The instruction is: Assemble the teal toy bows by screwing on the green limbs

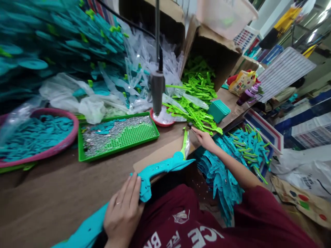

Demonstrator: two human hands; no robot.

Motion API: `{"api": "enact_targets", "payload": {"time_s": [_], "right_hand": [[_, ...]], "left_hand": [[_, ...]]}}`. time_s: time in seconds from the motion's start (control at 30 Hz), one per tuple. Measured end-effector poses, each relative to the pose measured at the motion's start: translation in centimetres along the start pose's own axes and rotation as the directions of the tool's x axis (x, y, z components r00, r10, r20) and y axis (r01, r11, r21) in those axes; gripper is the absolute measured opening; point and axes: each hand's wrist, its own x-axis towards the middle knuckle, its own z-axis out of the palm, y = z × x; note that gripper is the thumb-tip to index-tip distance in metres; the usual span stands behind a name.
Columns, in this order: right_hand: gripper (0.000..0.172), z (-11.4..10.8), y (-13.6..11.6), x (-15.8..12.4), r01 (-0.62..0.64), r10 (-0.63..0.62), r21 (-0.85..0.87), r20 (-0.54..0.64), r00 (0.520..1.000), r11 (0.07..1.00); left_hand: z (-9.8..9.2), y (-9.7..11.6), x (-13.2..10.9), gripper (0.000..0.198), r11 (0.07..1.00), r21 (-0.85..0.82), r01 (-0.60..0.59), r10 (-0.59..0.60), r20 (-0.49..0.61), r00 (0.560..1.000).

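Note:
A long teal plastic part (pixel 160 167) lies along the near edge of the table, with a lime-green strip (pixel 184 143) standing out from its far end. My left hand (pixel 124 206) lies over the teal plastic, fingers together and curved onto it, the thumb hidden. Another teal stretch (pixel 88 225) shows below that hand; whether it is the same piece I cannot tell. My right hand (pixel 205 139) is closed in a pinch beside the strip's tip, with a small dark thing (pixel 190 125) at its fingertips, too small to name. Above the table hangs a grey powered screwdriver (pixel 157 91), apart from both hands.
A green tray (pixel 117 155) holds small metal pieces, beside a pink basket (pixel 76 125) of teal parts. Lime-green parts (pixel 196 106) spill from a cardboard box (pixel 219 38). A teal perforated block (pixel 219 111) stands right. Teal assemblies (pixel 219 172) are heaped below the table's right edge.

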Motion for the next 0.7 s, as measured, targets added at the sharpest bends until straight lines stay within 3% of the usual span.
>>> {"api": "enact_targets", "payload": {"time_s": [0.07,0.13,0.17,0.23,0.3,0.33,0.37,0.4,0.5,0.53,0.6,0.7], "right_hand": [[0.048,0.6,-2.1,-0.3,0.125,-0.116,-0.096,0.091,0.989,0.987],[0.050,2.5,-5.4,-0.2,0.335,-0.284,-0.213,0.238,0.929,0.918],[0.051,3.8,-7.4,0.0,0.444,-0.365,-0.236,0.313,0.877,0.864],[0.053,6.8,-11.7,0.9,0.717,-0.553,-0.242,0.494,0.671,0.654],[0.047,9.1,-14.9,2.5,0.850,-0.683,-0.216,0.516,0.517,0.481],[0.042,9.7,-15.8,3.3,0.870,-0.724,-0.222,0.487,0.489,0.440],[0.037,9.9,-16.1,4.1,0.862,-0.738,-0.249,0.446,0.507,0.441],[0.032,9.6,-15.7,4.8,0.831,-0.726,-0.294,0.405,0.556,0.473],[0.024,7.1,-12.4,7.2,0.630,-0.564,-0.468,0.292,0.772,0.620],[0.023,6.0,-11.1,8.4,0.569,-0.509,-0.514,0.269,0.818,0.642],[0.024,4.3,-9.3,11.4,0.520,-0.446,-0.563,0.278,0.851,0.642],[0.014,3.3,-9.1,15.5,0.589,-0.411,-0.544,0.424,0.807,0.597]], "left_hand": [[-0.4,0.3,0.3,0.064,1.000,-0.006,0.019,-0.019,0.037,0.999],[-0.8,0.8,0.9,0.065,0.997,-0.017,0.072,-0.070,0.081,0.994],[-1.0,1.0,1.2,0.066,0.995,-0.015,0.099,-0.097,0.103,0.990],[-1.1,1.3,1.8,0.066,0.991,0.000,0.132,-0.130,0.148,0.980],[-1.0,1.4,2.0,0.065,0.991,0.008,0.137,-0.136,0.178,0.974],[-1.0,1.4,2.0,0.064,0.990,0.006,0.139,-0.138,0.187,0.973],[-0.9,1.3,1.9,0.064,0.990,0.001,0.142,-0.140,0.191,0.972],[-0.9,1.3,1.7,0.063,0.989,-0.006,0.146,-0.142,0.193,0.971],[-0.8,1.1,1.3,0.061,0.984,-0.018,0.177,-0.170,0.187,0.968],[-0.8,1.1,1.3,0.060,0.982,-0.023,0.185,-0.178,0.180,0.967],[-0.7,1.1,1.4,0.058,0.982,-0.030,0.189,-0.181,0.168,0.969],[0.0,1.0,1.4,0.060,0.987,-0.040,0.153,-0.146,0.135,0.980]]}}
